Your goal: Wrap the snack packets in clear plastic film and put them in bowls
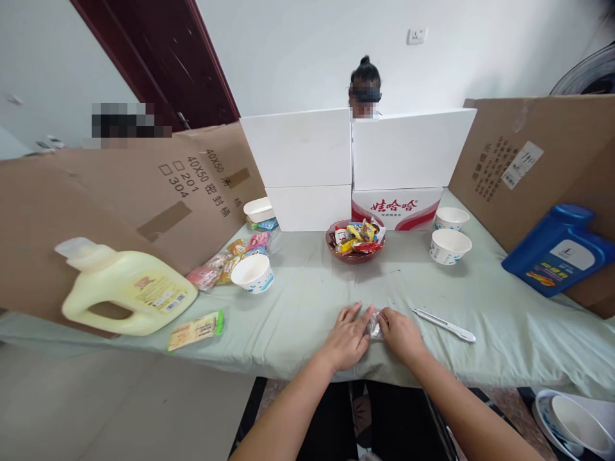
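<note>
A small piece of clear crumpled plastic (375, 325) lies near the front edge of the table, between my two hands. My right hand (401, 336) is closed, its fingers pinching the plastic from the right. My left hand (346, 338) rests palm down with its fingers stretched forward, and its fingertips touch the plastic's left side. Whatever may be inside the plastic is too small to make out. To the right of my right hand lie white-handled tongs (446, 325). Beyond my hands stands a dark red glass bowl (353, 257) heaped with wrapped sweets (360, 235).
Paper bowls (253, 274) (450, 248) stand left and right. At left are a yellow detergent jug (129, 291), a green-edged packet (196, 331) and snack packs (235, 256). A blue bottle (557, 250) leans at right. White boxes (307, 153) and cardboard (192, 192) wall the table; people sit behind.
</note>
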The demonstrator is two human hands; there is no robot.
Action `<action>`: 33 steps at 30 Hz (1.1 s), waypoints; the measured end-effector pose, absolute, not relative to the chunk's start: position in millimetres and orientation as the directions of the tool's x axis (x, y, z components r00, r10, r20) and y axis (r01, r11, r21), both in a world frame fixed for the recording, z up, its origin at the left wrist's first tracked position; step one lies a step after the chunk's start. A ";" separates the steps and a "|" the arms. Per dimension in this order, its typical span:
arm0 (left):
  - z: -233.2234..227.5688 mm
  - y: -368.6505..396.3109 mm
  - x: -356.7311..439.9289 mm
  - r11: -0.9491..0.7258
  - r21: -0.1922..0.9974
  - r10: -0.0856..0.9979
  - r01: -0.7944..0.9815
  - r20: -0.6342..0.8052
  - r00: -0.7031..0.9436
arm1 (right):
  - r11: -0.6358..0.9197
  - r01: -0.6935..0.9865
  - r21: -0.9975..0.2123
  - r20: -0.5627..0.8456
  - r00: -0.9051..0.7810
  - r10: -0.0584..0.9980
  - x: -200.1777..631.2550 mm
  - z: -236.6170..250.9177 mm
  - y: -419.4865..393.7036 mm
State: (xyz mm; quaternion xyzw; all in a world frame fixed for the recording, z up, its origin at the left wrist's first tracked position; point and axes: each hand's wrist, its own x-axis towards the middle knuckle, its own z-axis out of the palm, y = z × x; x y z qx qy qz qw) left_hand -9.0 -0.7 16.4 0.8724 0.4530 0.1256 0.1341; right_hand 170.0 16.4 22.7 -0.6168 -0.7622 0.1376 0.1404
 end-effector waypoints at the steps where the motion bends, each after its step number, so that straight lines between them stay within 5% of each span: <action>1: 14.8 -0.3 -9.4 -0.557 0.351 0.822 0.753 0.105 0.559 | 0.182 0.910 -0.373 0.029 -0.185 0.982 168.5 23.9 17.2; 11: 22.9 -3.1 -7.7 -0.565 0.408 0.814 0.717 0.133 0.566 | 0.110 0.950 -0.292 -0.027 -0.123 0.992 162.7 25.7 27.2; 18: 23.8 -4.8 -6.0 -0.557 0.376 0.825 0.741 0.146 0.546 | 0.126 0.968 -0.215 0.146 -0.096 0.985 187.8 28.8 35.8; 22: 19.7 -4.3 -6.6 -0.552 0.368 0.830 0.748 0.161 0.533 | 0.347 0.919 -0.186 0.289 -0.286 0.914 196.7 26.4 23.1; 26: 10.9 -3.1 -7.4 -0.526 0.409 0.847 0.746 0.173 0.503 | 0.712 0.694 -0.105 0.355 -0.643 0.679 186.7 0.5 3.0; 33: -4.0 -2.3 -13.5 -0.487 0.490 0.869 0.723 0.353 0.346 | 0.677 0.720 -0.152 0.182 -0.653 0.736 179.7 -13.2 3.6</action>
